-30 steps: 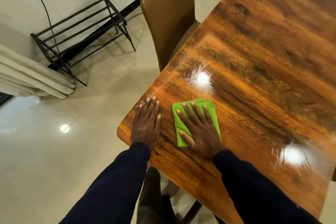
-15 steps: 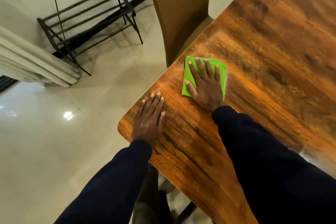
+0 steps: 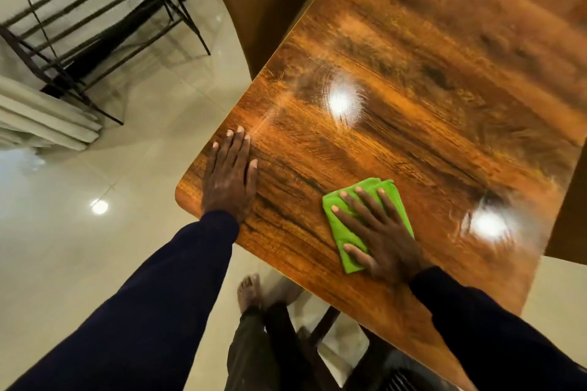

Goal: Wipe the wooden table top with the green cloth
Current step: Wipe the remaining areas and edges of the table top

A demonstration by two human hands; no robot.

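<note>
The glossy wooden table top fills the right of the view, with two bright lamp reflections on it. A folded green cloth lies flat near the table's front edge. My right hand presses down on it with fingers spread, covering most of it. My left hand rests flat on the bare wood at the near left corner, fingers together, holding nothing. Both arms wear dark blue sleeves.
A tan chair is pushed against the table's far left edge. A black metal rack stands on the tiled floor at the back left, beside pale curtains. My bare foot and a dark chair sit below the front edge.
My right hand has drawn the green cloth back from the far left edge toward the front edge and to the right. My left hand stayed flat on the corner.
</note>
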